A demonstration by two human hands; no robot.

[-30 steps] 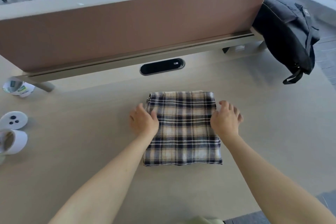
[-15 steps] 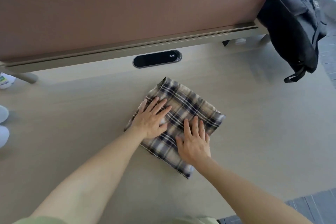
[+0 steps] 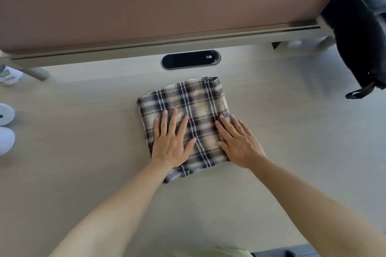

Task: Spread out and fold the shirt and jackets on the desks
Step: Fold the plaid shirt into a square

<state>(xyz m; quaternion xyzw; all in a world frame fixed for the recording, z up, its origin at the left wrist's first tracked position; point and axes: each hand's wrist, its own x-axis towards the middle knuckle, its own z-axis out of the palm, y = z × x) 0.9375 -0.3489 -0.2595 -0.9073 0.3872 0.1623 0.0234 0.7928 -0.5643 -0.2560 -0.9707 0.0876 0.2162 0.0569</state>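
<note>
Rotated since half a second ago, folded plaid shirt (image 3: pixel 184 119) now sits nearly square mid-desk (image 3: pixel 292 152), left hand (image 3: pixel 171 144) and right hand (image 3: pixel 240 146) both flat, fingers straight, pressing its near half; final smoothing step, I'd say; next needs hands lifted clear.

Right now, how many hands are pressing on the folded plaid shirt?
2. The left hand lies flat on the near-left part of the plaid shirt; the right hand lies flat on its near-right edge. Nothing seems hidden.

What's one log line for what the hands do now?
plaid shirt: folded on desk | left hand: flat on shirt | right hand: flat on shirt
</note>
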